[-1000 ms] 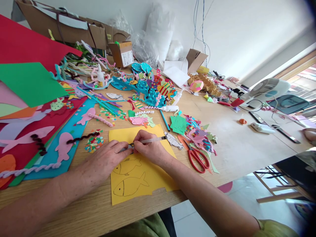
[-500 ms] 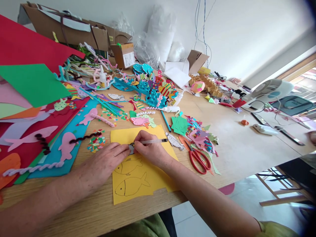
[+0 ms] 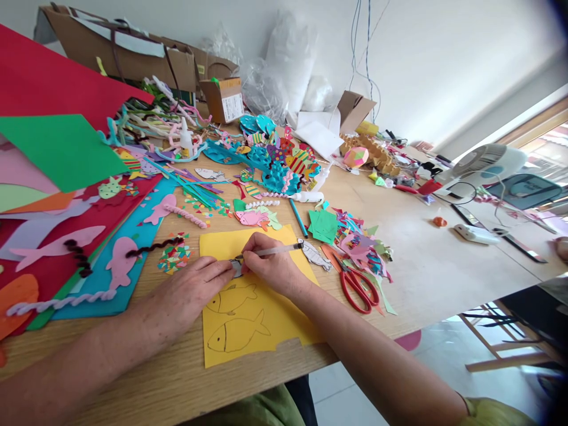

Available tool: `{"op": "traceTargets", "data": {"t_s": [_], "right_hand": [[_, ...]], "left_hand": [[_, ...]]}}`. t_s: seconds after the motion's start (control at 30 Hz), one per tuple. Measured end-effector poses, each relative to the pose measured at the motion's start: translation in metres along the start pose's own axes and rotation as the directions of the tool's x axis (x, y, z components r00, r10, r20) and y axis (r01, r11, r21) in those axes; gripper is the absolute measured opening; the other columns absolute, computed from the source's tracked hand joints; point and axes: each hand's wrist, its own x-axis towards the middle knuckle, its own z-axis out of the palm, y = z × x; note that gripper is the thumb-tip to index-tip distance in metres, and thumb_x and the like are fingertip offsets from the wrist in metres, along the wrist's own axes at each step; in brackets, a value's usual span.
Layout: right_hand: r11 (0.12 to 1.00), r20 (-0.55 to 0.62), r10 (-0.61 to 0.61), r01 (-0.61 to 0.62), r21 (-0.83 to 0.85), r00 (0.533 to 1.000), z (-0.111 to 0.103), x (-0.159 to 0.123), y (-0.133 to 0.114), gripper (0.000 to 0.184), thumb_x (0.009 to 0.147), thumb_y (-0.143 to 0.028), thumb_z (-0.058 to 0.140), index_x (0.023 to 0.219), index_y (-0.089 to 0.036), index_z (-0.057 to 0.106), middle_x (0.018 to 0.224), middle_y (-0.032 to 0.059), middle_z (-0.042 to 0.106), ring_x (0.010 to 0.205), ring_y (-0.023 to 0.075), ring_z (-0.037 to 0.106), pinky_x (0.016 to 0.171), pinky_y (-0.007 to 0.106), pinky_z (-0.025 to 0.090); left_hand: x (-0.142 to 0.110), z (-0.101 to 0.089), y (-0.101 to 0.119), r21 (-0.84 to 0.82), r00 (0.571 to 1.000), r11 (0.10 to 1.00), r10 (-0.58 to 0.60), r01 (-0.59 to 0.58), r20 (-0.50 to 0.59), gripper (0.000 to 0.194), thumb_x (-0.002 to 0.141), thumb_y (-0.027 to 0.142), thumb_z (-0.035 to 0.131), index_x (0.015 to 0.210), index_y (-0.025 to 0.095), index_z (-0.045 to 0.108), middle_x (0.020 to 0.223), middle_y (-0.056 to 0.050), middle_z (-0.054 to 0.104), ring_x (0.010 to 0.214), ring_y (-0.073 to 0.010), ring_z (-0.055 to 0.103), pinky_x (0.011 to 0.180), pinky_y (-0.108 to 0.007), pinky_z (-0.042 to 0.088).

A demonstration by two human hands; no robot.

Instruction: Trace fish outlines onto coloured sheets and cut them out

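A yellow sheet of paper point(image 3: 288, 319) lies before me, with two fish outlines point(image 3: 239, 331) drawn on its lower left part. My right hand point(image 3: 270, 263) grips a clear-barrelled pen point(image 3: 279, 250), its tip low beside a small grey-white paper cutout point(image 3: 237, 268). The fingers hide most of that cutout, so its full shape does not show. Flat on the sheet's left side, my left hand point(image 3: 195, 290) presses the cutout's left end with stretched fingertips. Just right of the sheet rest a grey-white paper fish point(image 3: 314, 254) and red-handled scissors point(image 3: 358, 290).
Coloured scraps point(image 3: 359, 236) and a green paper piece point(image 3: 323, 225) lie beyond the scissors. Glue bottles point(image 3: 308, 196), pipe cleaners and decorated paper fish crowd the back. Stacked coloured sheets point(image 3: 119, 305) cover the left. A white fan point(image 3: 488, 163) stands far right.
The pen has tilted slightly, and its back end sits a little higher. My left hand keeps its place on the cutout.
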Motion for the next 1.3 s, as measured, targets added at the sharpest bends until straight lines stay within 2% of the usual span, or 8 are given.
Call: {"op": "traceTargets", "data": {"t_s": [0.23, 0.47, 0.63, 0.87, 1.13, 1.3], "right_hand": [[0.996, -0.004, -0.014, 0.014, -0.092, 1.000, 0.0000, 0.0009, -0.0010, 0.010, 0.068, -0.011, 0.046, 0.064, -0.020, 0.047, 0.053, -0.0043, 0.057, 0.048, 0.0091, 0.050, 0.045, 0.019, 0.034], [0.999, 0.030, -0.006, 0.007, -0.043, 1.000, 0.0009, 0.0012, -0.0014, 0.009, 0.069, -0.012, 0.047, 0.065, -0.020, 0.047, 0.053, -0.0040, 0.057, 0.048, 0.0099, 0.051, 0.044, 0.019, 0.034], [0.999, 0.022, 0.028, -0.028, 0.041, 0.999, 0.0018, 0.0014, 0.0007, 0.010, 0.068, -0.010, 0.045, 0.065, -0.020, 0.046, 0.051, -0.0049, 0.056, 0.047, 0.0093, 0.051, 0.044, 0.018, 0.035], [0.998, 0.021, -0.001, 0.003, -0.056, 1.000, 0.0016, 0.0012, -0.0005, 0.009, 0.069, -0.012, 0.046, 0.065, -0.020, 0.047, 0.053, -0.0042, 0.056, 0.048, 0.0096, 0.050, 0.044, 0.019, 0.033], [0.997, 0.002, -0.025, 0.025, -0.070, 1.000, 0.0046, 0.0002, -0.0003, 0.008, 0.068, -0.013, 0.047, 0.065, -0.020, 0.047, 0.054, -0.0039, 0.055, 0.050, 0.0106, 0.050, 0.044, 0.020, 0.033], [0.997, 0.009, -0.019, 0.019, -0.071, 1.000, 0.0049, 0.0008, -0.0022, 0.008, 0.068, -0.013, 0.047, 0.065, -0.020, 0.046, 0.054, -0.0041, 0.056, 0.049, 0.0102, 0.050, 0.044, 0.020, 0.034]], "left_hand": [[-0.0001, 0.0018, -0.0012, -0.023, 1.000, 1.000, -0.014, 0.014, 0.007, 0.049, 0.083, 0.001, 0.030, 0.121, 0.019, 0.055, 0.120, -0.005, 0.060, 0.106, -0.0202, 0.053, 0.090, -0.033, 0.047], [-0.0016, 0.0029, 0.0000, -0.033, 0.996, 0.996, -0.080, 0.081, 0.049, 0.050, 0.083, 0.003, 0.031, 0.121, 0.024, 0.055, 0.120, -0.003, 0.057, 0.110, -0.0200, 0.050, 0.092, -0.035, 0.044], [-0.0016, 0.0028, 0.0014, -0.028, 0.992, 0.994, -0.107, 0.109, 0.072, 0.052, 0.083, 0.002, 0.027, 0.121, 0.023, 0.055, 0.116, -0.005, 0.057, 0.109, -0.0209, 0.050, 0.091, -0.036, 0.044], [-0.0010, 0.0046, 0.0005, 0.029, 0.991, 0.994, -0.107, 0.105, 0.076, 0.052, 0.082, 0.001, 0.026, 0.119, 0.022, 0.056, 0.118, -0.006, 0.056, 0.111, -0.0210, 0.049, 0.091, -0.036, 0.043], [-0.0020, 0.0063, -0.0010, 0.001, 0.995, 0.997, -0.082, 0.082, 0.049, 0.052, 0.082, 0.001, 0.026, 0.120, 0.021, 0.055, 0.119, -0.006, 0.057, 0.110, -0.0203, 0.050, 0.093, -0.036, 0.043], [-0.0074, 0.0058, -0.0021, -0.029, 0.998, 0.997, -0.068, 0.068, 0.007, 0.049, 0.083, 0.004, 0.025, 0.122, 0.016, 0.053, 0.120, -0.008, 0.058, 0.112, -0.0201, 0.050, 0.093, -0.035, 0.044]]}}
